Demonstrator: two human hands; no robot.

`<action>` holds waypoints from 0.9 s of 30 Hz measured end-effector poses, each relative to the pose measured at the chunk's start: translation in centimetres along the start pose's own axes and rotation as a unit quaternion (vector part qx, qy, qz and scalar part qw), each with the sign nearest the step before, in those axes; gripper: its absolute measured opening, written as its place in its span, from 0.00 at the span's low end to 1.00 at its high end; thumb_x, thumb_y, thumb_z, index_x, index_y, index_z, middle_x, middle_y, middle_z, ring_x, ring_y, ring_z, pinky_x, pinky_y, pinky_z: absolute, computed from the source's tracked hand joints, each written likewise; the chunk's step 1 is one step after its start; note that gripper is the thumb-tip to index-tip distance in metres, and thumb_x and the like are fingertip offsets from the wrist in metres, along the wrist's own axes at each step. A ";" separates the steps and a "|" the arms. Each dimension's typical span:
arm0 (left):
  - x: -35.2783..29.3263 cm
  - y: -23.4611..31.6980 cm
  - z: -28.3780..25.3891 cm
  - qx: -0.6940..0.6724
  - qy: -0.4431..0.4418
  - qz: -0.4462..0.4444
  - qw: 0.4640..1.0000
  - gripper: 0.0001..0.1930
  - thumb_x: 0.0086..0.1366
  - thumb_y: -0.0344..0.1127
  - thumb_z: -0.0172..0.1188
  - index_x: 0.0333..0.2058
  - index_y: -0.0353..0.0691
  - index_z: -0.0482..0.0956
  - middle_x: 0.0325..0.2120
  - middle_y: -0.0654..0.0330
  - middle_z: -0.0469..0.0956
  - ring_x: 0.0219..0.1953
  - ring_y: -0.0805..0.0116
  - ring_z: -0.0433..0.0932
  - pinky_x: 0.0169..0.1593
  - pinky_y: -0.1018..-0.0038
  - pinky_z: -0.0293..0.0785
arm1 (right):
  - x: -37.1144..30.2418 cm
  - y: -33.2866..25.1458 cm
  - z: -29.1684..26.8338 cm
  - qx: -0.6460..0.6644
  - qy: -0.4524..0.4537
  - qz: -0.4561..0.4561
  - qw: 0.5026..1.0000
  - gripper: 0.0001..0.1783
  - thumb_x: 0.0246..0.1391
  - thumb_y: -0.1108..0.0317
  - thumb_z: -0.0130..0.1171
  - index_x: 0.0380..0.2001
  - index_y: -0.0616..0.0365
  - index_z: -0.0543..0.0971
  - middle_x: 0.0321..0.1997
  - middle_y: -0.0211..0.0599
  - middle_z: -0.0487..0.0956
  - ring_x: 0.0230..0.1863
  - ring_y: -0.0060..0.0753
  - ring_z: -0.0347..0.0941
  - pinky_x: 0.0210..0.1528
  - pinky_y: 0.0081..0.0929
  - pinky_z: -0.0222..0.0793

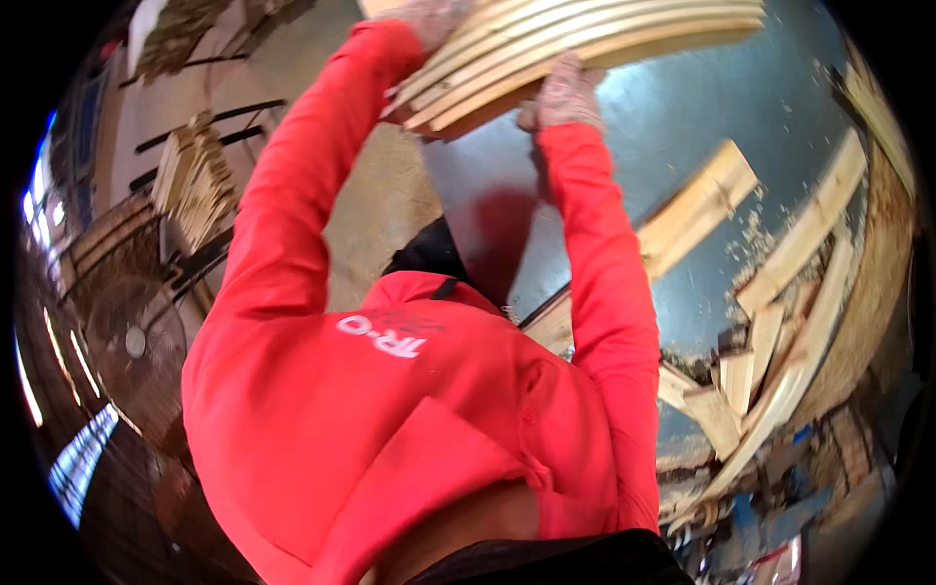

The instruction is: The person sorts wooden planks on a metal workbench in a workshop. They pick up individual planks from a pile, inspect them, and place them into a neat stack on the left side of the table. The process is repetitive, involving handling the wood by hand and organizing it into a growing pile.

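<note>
At the top of the head view lies a stack of pale wooden boards (595, 37), several layers deep with their edges lined up. My left hand (434, 18) grips its left end and is partly cut off by the picture's edge. On the near edge, my right hand (570, 96) is closed with the fingers against the lowest boards. Both arms, in red sleeves, reach forward. Beneath the stack is a smooth grey-blue metal tabletop (673, 117), and the stack's left end reaches past its edge. Whether the stack rests on the tabletop or is lifted cannot be seen.
A loose plank (697, 210) lies on the tabletop beside my right forearm. Farther right are a long board (809, 224), sawdust (751, 244) and a heap of wood offcuts (751, 375). Another board stack (190, 185) and a round fan (136, 341) stand at the left.
</note>
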State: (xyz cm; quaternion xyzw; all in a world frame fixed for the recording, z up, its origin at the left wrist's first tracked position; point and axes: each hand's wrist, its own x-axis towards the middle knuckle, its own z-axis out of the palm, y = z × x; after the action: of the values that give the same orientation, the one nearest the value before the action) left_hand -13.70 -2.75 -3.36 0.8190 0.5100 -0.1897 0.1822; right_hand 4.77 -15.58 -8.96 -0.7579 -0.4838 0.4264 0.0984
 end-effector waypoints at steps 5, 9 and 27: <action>-1.1 2.2 -4.4 -0.015 0.004 0.055 0.998 0.37 0.65 0.65 0.46 0.55 0.34 0.72 0.48 0.39 0.76 0.52 0.41 0.73 0.55 0.56 0.68 | 3.6 -1.0 3.3 -0.328 -0.051 -0.259 0.907 0.29 0.62 0.62 0.41 0.62 0.70 0.62 0.60 0.60 0.70 0.60 0.63 0.66 0.62 0.81 0.43; -0.3 -2.7 2.9 0.026 0.129 0.025 0.991 0.50 0.60 0.59 0.59 0.68 0.36 0.42 0.61 0.32 0.59 0.61 0.37 0.63 0.63 0.58 0.63 | 1.2 0.1 0.1 0.024 -0.108 -0.129 0.985 0.46 0.59 0.46 0.46 0.66 0.69 0.45 0.61 0.60 0.68 0.61 0.58 0.66 0.65 0.48 0.55; -8.4 35.7 13.8 -0.800 -0.384 -0.023 0.460 0.31 0.68 0.51 0.54 0.60 0.34 0.62 0.54 0.54 0.70 0.52 0.60 0.73 0.55 0.61 0.75 | -22.9 28.1 -20.2 0.204 0.054 0.061 0.976 0.45 0.50 0.35 0.58 0.59 0.62 0.68 0.58 0.58 0.72 0.57 0.53 0.71 0.60 0.39 0.66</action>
State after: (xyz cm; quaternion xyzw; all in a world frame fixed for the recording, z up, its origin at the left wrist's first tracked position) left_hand 13.39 -30.77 -7.36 0.1465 0.3354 0.0022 0.9306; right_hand 34.12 -43.37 0.38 -0.7718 -0.3335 0.4796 0.2511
